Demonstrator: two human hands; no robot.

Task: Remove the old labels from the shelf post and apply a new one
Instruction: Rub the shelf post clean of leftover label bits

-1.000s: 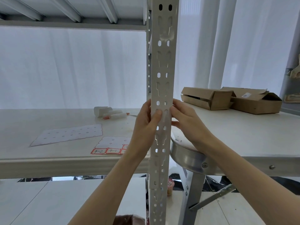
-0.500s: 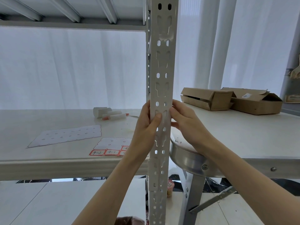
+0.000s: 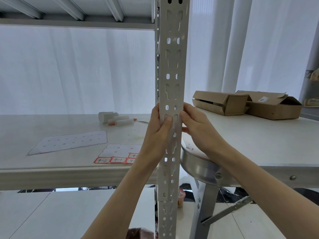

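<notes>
Nearest, two bare forearms rising from the lower edge toward a white perforated shelf post standing upright through the middle of the view. Left hand wrapped around the post's left edge, thumb pressed flat on the front face just below a pair of small slots, fingers out of sight behind the metal. Right hand against the post's right edge at the same height, thumb tip touching the front corner, fingers curled around the side; neither hand spread wide, both closed onto the post. Cannot tell whether a label lies under the thumbs: white on white there. Lower on the post, a pale rectangular patch stuck over the slots, its bottom edge standing out slightly.

Left of the post, a shelf board carrying a label sheet near its front edge, mostly blank, with red-bordered labels marked 4-2 and 4-1 along the near row. Just beyond and left, an emptied backing sheet. Farther back, a white paper roll beside a white marker with an orange tip.

Right of the post, a round metal-rimmed stool just below a pale surface. At its far end, two open cardboard boxes touching side by side. Behind everything, white curtains.
</notes>
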